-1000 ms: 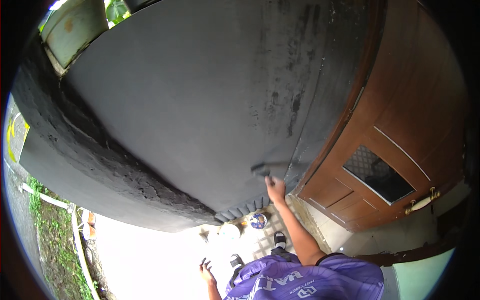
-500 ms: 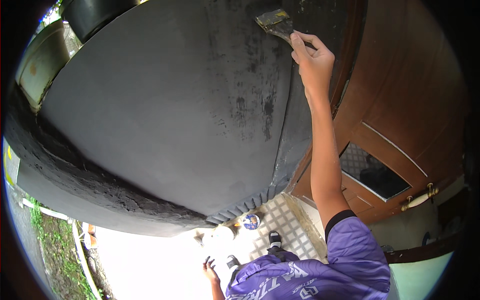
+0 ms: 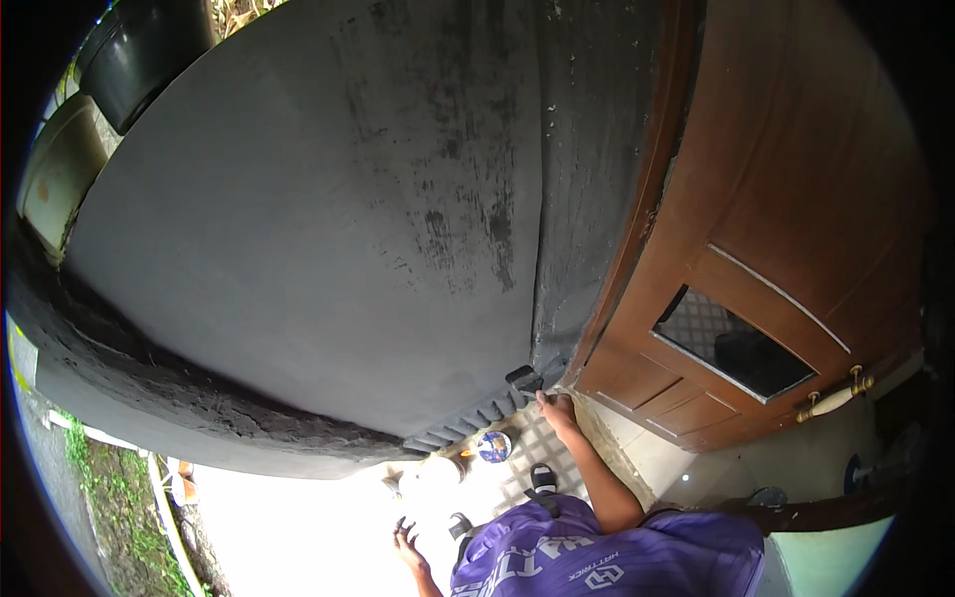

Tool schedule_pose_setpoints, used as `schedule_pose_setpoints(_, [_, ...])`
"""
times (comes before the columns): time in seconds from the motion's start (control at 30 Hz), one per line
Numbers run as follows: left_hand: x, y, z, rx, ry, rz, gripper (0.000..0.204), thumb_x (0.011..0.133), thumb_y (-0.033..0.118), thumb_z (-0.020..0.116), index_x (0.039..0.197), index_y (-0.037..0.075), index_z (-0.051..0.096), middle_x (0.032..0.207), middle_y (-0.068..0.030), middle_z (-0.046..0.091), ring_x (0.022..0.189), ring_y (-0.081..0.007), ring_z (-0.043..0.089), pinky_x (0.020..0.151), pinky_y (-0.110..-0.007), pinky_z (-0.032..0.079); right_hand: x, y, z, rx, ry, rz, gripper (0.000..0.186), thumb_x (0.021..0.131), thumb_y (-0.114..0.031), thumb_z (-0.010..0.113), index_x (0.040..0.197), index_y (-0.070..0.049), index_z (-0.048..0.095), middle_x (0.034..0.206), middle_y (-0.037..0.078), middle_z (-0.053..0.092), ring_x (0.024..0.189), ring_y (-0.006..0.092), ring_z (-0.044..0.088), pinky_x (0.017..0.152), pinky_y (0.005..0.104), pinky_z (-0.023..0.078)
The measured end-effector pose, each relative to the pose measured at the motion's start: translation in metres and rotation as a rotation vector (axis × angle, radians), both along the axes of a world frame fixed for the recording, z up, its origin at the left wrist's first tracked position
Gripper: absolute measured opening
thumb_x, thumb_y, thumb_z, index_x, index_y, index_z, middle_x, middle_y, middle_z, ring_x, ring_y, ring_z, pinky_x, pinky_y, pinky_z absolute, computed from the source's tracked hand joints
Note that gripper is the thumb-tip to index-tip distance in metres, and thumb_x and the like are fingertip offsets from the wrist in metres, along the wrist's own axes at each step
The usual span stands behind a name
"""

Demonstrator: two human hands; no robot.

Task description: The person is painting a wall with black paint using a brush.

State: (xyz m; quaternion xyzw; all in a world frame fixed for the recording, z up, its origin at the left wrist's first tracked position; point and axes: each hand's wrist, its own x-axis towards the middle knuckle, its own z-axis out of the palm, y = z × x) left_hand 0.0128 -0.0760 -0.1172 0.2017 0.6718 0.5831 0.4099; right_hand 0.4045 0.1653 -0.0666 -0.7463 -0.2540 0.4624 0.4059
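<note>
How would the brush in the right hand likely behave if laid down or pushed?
The brush is probably light, since the right hand alone holds it by the handle. Its broad, flat head should make it unlikely to roll. That head looks darker than the grey wall, so it may be paint-coated and slick, though wetness can't be confirmed.

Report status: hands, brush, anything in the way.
Right hand gripping brush, low by dark wall. Left hand away from wall, grip unclear. Possible obstacle: round container on floor near wall's foot.
</note>
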Motion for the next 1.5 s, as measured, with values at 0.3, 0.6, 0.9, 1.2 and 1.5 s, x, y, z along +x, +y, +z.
schedule_pose_setpoints(0.3, [-0.012,0.072,0.072,0.211,0.136,-0.092,0.046,0.099,0.04,0.045,0.13,0.007,0.053,0.136,-0.007,0.054,0.114,-0.0195,0.056,0.092,-0.035,0.043,0.051,0.066,0.253,0.611,-0.289,0.103,0.054,0.093,-0.049,0.061,0.078,0.003,0.069,0.053,0.002,0.053,0.049,0.0083,0.049,0.048,0.0276,0.038])
schedule_pose_setpoints(0.6, [0.018,0.137,0.133,0.446,0.626,-0.224,0.026,0.092,0.008,0.055,0.117,0.0,0.057,0.119,-0.0164,0.061,0.113,-0.0288,0.056,0.099,-0.041,0.042,0.035,0.098,0.249,0.959,-0.197,-0.015,0.034,0.1,-0.026,0.057,0.083,0.003,0.063,0.059,-0.001,0.049,0.053,0.0055,0.043,0.049,0.0261,0.036])
schedule_pose_setpoints(0.9, [0.032,0.282,0.365,1.051,1.342,-0.024,0.029,0.078,0.002,0.058,0.107,0.003,0.059,0.119,-0.0182,0.06,0.11,-0.0364,0.057,0.092,-0.047,0.047,0.049,-0.009,-0.093,0.155,-0.763,0.178,0.061,0.093,-0.046,0.053,0.062,0.006,0.064,0.064,0.028,0.061,0.067,0.044,0.065,0.067,0.0523,0.048])
schedule_pose_setpoints(1.2, [0.007,0.369,0.462,1.404,1.539,0.324,0.038,0.077,0.005,0.058,0.115,0.004,0.059,0.137,-0.0207,0.05,0.128,-0.0368,0.044,0.099,-0.043,0.04,0.013,-0.066,0.078,0.613,-0.043,-0.126,0.014,0.083,0.001,0.071,0.094,0.009,0.068,0.078,0.01,0.071,0.064,0.012,0.066,0.056,0.0263,0.052])
schedule_pose_setpoints(1.5, [0.007,0.393,0.459,1.617,1.555,0.243,0.033,0.072,0.005,0.053,0.104,0.005,0.06,0.126,-0.0189,0.059,0.124,-0.04,0.049,0.106,-0.049,0.038,0.023,0.021,0.366,1.469,-0.22,-0.542,0.014,0.083,0.004,0.072,0.095,0.002,0.064,0.078,0.011,0.067,0.062,0.0147,0.065,0.052,0.0252,0.052])
